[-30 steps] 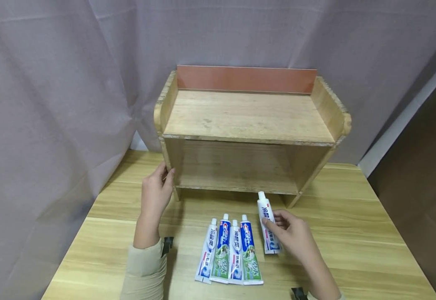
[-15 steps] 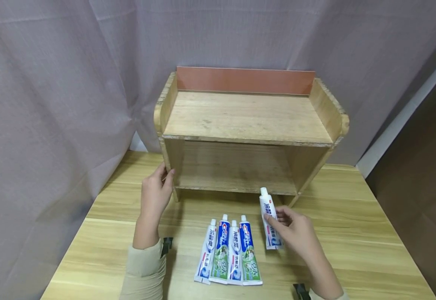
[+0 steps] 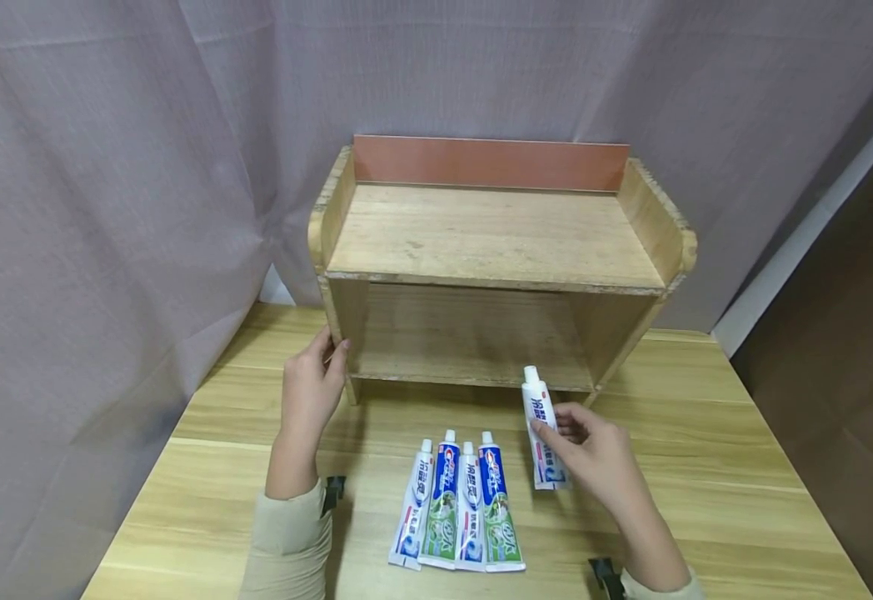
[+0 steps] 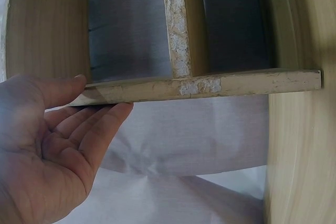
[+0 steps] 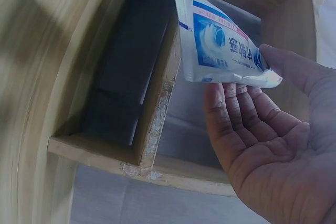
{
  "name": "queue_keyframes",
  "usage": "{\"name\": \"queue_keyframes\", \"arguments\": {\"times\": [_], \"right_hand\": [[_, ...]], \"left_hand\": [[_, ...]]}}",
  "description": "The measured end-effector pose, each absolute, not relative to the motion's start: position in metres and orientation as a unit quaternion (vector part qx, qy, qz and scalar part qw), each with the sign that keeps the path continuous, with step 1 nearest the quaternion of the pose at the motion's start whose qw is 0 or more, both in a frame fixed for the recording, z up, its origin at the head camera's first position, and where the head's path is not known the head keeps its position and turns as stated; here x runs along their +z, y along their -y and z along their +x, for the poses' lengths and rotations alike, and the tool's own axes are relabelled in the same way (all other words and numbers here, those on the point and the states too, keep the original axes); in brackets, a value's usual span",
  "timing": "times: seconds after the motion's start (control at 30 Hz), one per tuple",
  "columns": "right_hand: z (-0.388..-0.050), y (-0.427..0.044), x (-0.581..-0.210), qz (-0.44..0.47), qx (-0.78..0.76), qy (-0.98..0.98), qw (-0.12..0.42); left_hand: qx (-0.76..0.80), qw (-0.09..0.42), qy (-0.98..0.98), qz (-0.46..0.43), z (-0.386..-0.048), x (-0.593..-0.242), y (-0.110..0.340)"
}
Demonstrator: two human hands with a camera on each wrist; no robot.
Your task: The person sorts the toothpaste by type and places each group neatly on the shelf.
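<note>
My right hand (image 3: 590, 450) pinches a white toothpaste tube (image 3: 537, 408) between thumb and fingers, cap up, in front of the shelf's lower right. In the right wrist view the tube's (image 5: 220, 40) flat end faces the camera; its cap is hidden. My left hand (image 3: 312, 383) grips the left side panel of the wooden shelf (image 3: 481, 279), thumb on one face and fingers on the other, as the left wrist view shows with that hand (image 4: 63, 135) at the panel (image 4: 241, 83). Several tubes lie side by side on the table, among them a blue-green toothpaste tube (image 3: 500, 500) and a white toothpaste tube (image 3: 471, 508).
The two-level shelf has an upper board (image 3: 496, 233), a lower board (image 3: 474, 380) and a reddish back strip (image 3: 489, 162). It stands on a wood-grain table (image 3: 706, 467). A grey curtain (image 3: 444, 67) hangs behind, and a dark brown surface (image 3: 841, 333) rises at the right.
My right hand has moved the held tube slightly up and forward, closer to the shelf. The left hand keeps its grip on the side panel, and the tubes on the table lie as before.
</note>
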State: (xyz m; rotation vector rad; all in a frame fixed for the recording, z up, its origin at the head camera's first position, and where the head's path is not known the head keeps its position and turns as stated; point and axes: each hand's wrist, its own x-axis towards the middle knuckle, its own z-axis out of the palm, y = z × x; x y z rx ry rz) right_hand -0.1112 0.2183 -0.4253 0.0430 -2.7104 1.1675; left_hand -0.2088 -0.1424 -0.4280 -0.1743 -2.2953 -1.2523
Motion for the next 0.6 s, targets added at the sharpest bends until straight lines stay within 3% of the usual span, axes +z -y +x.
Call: {"name": "queue_keyframes", "arguments": {"times": [0.6], "right_hand": [[-0.1161, -0.2212, -0.4175, 0.021, 0.39, 0.913, 0.12]], "left_hand": [[-0.461, 0.257, 0.847, -0.064, -0.2101, -0.4306, 0.1435]]}}
